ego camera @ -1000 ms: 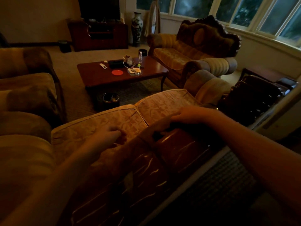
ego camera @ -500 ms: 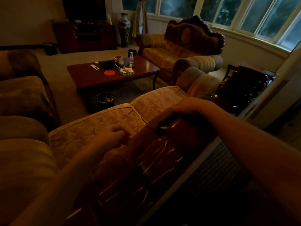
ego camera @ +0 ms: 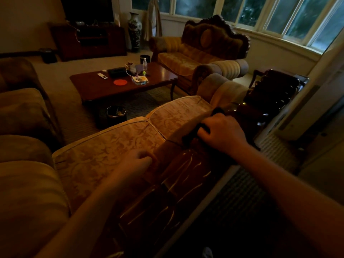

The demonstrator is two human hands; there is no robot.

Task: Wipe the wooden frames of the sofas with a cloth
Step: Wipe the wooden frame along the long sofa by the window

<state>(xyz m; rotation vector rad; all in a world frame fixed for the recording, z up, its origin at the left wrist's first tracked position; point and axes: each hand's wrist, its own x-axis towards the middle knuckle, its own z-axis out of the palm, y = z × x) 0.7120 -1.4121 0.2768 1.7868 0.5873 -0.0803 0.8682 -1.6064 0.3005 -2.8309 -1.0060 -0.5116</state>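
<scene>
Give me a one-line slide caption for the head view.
Right hand holds a dark cloth on the sofa's glossy wooden frame; left hand rests on the cushion.

No readable text, label, brand, number or sign showing anywhere. Lighting too dim and small items on the coffee table (ego camera: 119, 88) too blurred for making out any lettering, including on the bottle (ego camera: 144, 64) and the packet (ego camera: 140, 80) lying there.
</scene>
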